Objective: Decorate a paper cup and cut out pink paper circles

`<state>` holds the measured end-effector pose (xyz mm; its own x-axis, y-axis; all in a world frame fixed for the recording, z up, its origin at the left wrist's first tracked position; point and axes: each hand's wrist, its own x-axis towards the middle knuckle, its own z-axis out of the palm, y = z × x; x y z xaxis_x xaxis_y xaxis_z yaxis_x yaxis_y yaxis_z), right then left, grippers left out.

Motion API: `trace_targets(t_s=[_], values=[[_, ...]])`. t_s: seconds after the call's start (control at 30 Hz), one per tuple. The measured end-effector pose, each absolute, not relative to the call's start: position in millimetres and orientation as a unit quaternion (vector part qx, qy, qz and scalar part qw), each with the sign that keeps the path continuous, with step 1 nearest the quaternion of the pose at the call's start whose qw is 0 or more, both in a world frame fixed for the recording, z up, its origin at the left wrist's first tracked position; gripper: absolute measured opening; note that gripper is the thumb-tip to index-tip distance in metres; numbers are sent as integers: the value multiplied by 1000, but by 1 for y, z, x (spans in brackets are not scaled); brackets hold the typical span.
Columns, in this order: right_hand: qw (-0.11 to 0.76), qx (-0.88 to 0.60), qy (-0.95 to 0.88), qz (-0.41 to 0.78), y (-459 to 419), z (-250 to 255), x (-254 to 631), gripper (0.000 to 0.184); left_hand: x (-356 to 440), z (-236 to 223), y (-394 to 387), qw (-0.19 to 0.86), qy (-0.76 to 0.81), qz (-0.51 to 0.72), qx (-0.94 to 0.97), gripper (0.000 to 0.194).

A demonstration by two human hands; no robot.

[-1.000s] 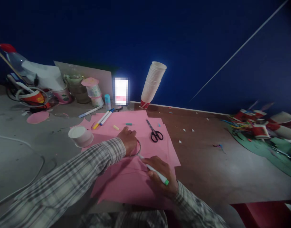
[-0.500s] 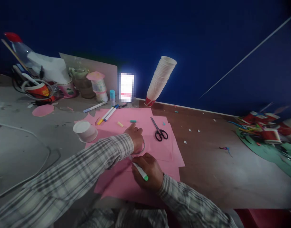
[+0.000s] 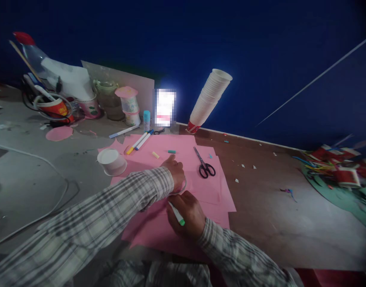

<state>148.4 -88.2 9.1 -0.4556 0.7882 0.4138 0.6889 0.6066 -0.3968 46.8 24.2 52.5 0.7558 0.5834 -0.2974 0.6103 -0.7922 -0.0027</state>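
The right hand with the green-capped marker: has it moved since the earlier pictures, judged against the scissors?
Yes. The right hand with the marker has swung leftward round the ring, away from the scissors, to below the left hand.

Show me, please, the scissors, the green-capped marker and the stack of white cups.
scissors point(image 3: 207, 170), head view, on the black handles.
green-capped marker point(image 3: 177, 214), head view, on the white barrel.
stack of white cups point(image 3: 209, 99), head view, mid-stack.
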Motion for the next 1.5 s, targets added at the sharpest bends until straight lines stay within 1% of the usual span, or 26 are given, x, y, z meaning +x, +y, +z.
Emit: trace_targets(t_s=[0.1,0.27,0.4,0.53,0.67,0.87,1.1,1.2,1.4,1.5], values=[[285,-437,-849,88,-94,8,154,12,47,52,24,52,322,-151,933,25],[288,-404,-863,91,-100,5,168,19,48,49,24,58,329,-140,932,24],[293,-399,-866,68,-100,4,179,16,50,51,26,62,329,-162,928,26],[315,-366,-870,106,-100,5,186,16,50,53,26,66,328,-177,925,29],[329,-341,-868,146,-101,8,187,22,47,52,25,63,320,-142,935,25],[330,-353,-868,114,-97,6,186,19,46,52,23,40,320,-132,937,20],[301,-354,-878,111,-88,9,177,15,50,56,24,44,318,-188,928,29],[297,-362,-876,117,-85,10,174,14,51,54,25,50,321,-184,928,32],[308,-295,-893,141,-92,10,177,26,48,51,26,55,310,-171,933,30],[262,-261,-921,125,-95,15,175,26,49,52,26,65,316,-173,931,29]])
